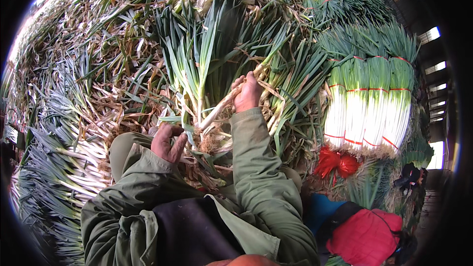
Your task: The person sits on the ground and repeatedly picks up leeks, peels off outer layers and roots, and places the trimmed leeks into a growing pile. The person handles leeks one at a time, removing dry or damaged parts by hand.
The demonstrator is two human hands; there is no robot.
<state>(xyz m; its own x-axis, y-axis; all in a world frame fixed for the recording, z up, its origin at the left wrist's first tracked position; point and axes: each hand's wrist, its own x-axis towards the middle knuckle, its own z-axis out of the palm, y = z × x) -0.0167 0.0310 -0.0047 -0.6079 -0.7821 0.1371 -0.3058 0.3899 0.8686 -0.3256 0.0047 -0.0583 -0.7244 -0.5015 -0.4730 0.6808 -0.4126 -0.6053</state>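
My right hand (248, 94) is closed around the stalk of a large green onion (216, 113). The stalk slants, with its shaggy root end (209, 144) low and its leafy end up to the right. My left hand (167, 143) is bent near the roots, thumb and forefinger close to a torn strip of green leaf (189, 133); whether they pinch it is unclear. Just beyond the hands, more green onions with long leaves (201, 59) lie with their tops pointing away from me. Dry peelings surround the roots.
A broad heap of leaf waste (122, 40) rises ahead and left. Loose green onions (70, 177) are piled on my left. Tied bundles (369, 114) with red bands stand at right, above red ties (336, 164). A person in a red garment (364, 234) is close on my right.
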